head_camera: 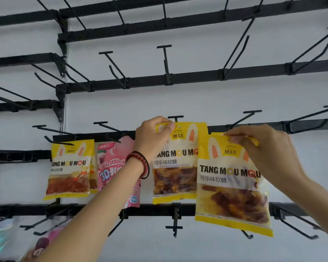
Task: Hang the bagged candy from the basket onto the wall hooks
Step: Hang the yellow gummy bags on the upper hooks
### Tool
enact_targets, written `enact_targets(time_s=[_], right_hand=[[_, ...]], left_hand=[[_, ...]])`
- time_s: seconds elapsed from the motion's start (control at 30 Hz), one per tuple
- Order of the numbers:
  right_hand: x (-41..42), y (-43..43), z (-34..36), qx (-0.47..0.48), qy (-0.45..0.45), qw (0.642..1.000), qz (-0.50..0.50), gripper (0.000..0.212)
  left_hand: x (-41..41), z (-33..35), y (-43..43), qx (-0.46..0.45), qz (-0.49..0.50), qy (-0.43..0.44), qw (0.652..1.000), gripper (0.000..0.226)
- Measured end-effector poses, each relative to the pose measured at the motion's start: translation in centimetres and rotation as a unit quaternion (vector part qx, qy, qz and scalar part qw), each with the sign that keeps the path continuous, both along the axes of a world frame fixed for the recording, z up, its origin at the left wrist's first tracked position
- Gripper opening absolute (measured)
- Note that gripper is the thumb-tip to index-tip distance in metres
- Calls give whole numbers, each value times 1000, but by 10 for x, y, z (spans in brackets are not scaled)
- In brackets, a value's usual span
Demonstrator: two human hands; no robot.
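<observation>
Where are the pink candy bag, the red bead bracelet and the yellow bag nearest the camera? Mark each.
pink candy bag (107,174): head view, printed front.
red bead bracelet (140,161): head view, beads on the wrist.
nearest yellow bag (229,171): head view, white label.

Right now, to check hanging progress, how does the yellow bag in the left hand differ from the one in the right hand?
The left-hand bag is upright, its top at a hook; the right-hand bag is lower, tilted, on no hook. The right-hand bag overlaps the left-hand bag's edge, so lies nearer. Both are yellow, same print, brown candy, each pinched at its top by the left hand or right hand.
</observation>
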State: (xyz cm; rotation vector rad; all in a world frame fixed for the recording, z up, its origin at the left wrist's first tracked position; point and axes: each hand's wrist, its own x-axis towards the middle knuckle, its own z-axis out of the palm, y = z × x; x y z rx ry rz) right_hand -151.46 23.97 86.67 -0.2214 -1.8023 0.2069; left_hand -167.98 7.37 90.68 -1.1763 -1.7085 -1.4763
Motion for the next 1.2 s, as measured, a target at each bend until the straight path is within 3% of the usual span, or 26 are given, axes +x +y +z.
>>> enact_targets(time_s=[0.23, 0.37, 0.47, 0.7, 0.8, 0.87, 0.97, 1.03, 1.1, 1.2], right_hand=[[-1, 2, -7, -8, -4, 1000, -21, 20], [-1, 4, -11, -16, 5, 1000, -27, 19], [2, 7, -12, -20, 17, 999, -30, 18], [14, 21, -8, -25, 39, 999, -14, 18], [20, 28, 0, -23, 49, 999, -6, 17], [24, 32, 7, -28, 55, 998, 3, 16], [25, 32, 18, -50, 61, 996, 39, 15], [24, 33, 22, -70, 60, 994, 57, 15], [21, 36, 25, -95, 65, 991, 70, 15], [17, 41, 27, -132, 77, 984, 96, 17]], left_hand=[[-16, -14, 3, -20, 30, 5, 999, 11], [-22, -21, 15, -4, 98, 31, 995, 14], [-18, -34, 21, 38, 176, 73, 981, 29], [16, -63, 33, 82, 258, 194, 943, 21], [33, -69, 43, 60, 274, 225, 933, 22], [44, -68, 52, 17, 237, 219, 947, 31], [56, -57, 68, -17, 32, 78, 996, 37], [64, -46, 79, -3, -106, -29, 994, 25], [69, -36, 89, 17, -183, -103, 978, 13], [72, -25, 102, 42, -187, -88, 978, 16]])
